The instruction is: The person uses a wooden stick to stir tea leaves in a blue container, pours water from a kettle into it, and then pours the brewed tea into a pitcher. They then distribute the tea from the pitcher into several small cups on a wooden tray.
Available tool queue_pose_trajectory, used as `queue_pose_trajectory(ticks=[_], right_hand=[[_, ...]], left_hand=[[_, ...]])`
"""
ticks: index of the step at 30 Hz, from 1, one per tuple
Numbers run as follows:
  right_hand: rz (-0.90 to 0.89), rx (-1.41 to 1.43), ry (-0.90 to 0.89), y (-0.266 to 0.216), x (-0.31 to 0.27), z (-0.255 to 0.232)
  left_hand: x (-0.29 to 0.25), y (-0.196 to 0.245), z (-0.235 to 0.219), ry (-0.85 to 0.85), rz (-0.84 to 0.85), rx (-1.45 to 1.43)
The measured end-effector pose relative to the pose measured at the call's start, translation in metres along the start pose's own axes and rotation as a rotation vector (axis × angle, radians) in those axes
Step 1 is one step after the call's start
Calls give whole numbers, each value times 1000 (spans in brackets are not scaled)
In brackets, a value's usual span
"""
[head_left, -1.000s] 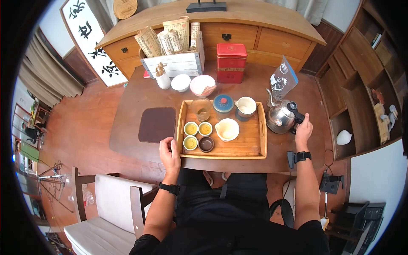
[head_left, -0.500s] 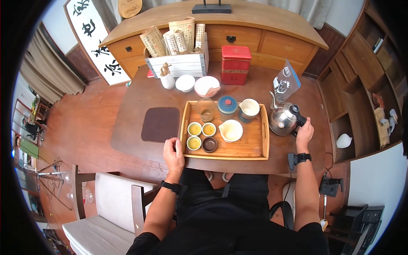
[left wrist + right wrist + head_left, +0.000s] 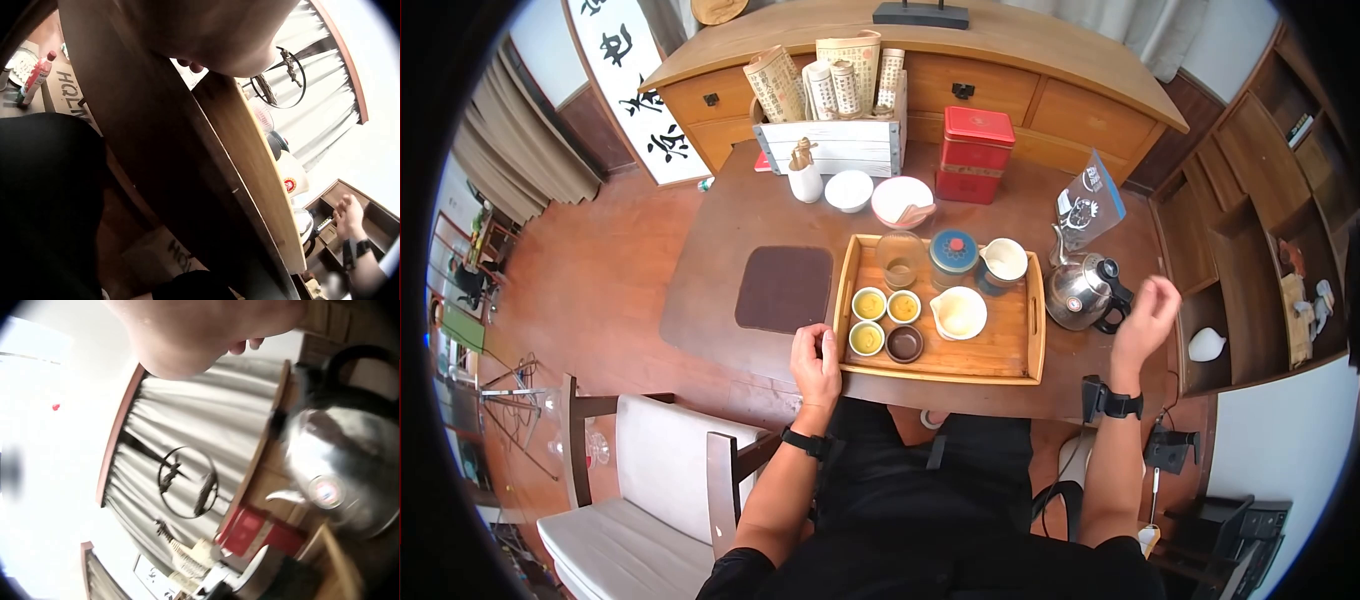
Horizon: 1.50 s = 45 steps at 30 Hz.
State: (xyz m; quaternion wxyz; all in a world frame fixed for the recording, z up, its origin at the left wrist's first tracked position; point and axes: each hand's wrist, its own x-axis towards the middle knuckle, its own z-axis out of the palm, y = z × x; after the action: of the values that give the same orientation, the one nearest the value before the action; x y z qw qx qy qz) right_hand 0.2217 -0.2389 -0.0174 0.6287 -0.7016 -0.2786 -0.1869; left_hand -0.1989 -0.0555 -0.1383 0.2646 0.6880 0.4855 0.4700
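My right hand (image 3: 1148, 318) is raised just right of the steel kettle (image 3: 1077, 292), off its black handle (image 3: 1118, 300), with loosely bent fingers and nothing in them. The kettle stands upright beside the wooden tray (image 3: 940, 368); in the right wrist view its shiny body (image 3: 344, 456) is close below the hand. My left hand (image 3: 815, 365) rests at the table's front edge by the tray's left corner, fingers loosely curled. On the tray are several small cups, some with yellow liquid (image 3: 867, 338), a dark cup (image 3: 904, 344), a white pouring pitcher (image 3: 959, 313) and a blue-lidded jar (image 3: 953, 252).
A glass (image 3: 899, 262) and another spouted vessel (image 3: 1004, 260) stand at the tray's back. Behind are two bowls, the nearer being a pink-rimmed bowl (image 3: 892, 205), a red tin (image 3: 975, 155) and a clear bag (image 3: 1090, 205). A dark mat (image 3: 784, 289) lies left; a chair (image 3: 665, 460) stands nearby.
My right hand has let go of the kettle's handle and moved up and to the right. The kettle stays on the table. My left hand keeps its place by the tray. The head view has shifted slightly.
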Motion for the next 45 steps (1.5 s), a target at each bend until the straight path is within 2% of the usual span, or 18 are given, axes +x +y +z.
queue_pose_trajectory(ticks=[2,3,4,6,7,12,15,19,22,25,26,31,32,33,35,37,39,45], right_hand=[[-46,81,-274,-45,-8,25],[-194,-5,-402,-57,-9,40],[-211,-22,-586,-76,-11,53],[-97,24,-869,-80,-19,84],[-198,49,-868,-80,-27,101],[-417,-151,-932,-78,-37,151],[-346,-283,-1081,-82,-37,160],[-349,-201,-1023,-72,-38,166],[169,192,-891,-67,-22,167],[388,374,-862,-64,-8,162],[388,373,-860,-63,-8,161],[147,170,-902,-59,-23,158],[-11,72,-898,-70,-28,156],[-11,73,-899,-73,-33,156],[-238,-75,-935,-77,-41,157],[-265,-117,-952,-81,-46,157],[-393,-192,-926,-82,-49,158],[-427,-207,-930,-83,-48,160]], left_hand=[[0,-1,1,2,33,10],[0,-3,1,0,16,-1],[0,-4,1,-1,-2,-10],[0,-2,0,7,-14,-15],[0,-1,-1,11,-27,-17],[0,0,0,19,-7,11],[0,-1,-1,15,-2,19],[0,-2,0,10,10,29],[0,-3,1,28,27,28],[0,-2,2,19,16,14],[-1,-3,2,17,16,13],[0,0,1,18,21,15],[0,1,1,19,21,16],[0,2,0,18,23,23],[1,2,0,21,25,33],[1,-1,0,23,34,42],[1,1,0,24,27,37],[1,3,1,23,29,25]])
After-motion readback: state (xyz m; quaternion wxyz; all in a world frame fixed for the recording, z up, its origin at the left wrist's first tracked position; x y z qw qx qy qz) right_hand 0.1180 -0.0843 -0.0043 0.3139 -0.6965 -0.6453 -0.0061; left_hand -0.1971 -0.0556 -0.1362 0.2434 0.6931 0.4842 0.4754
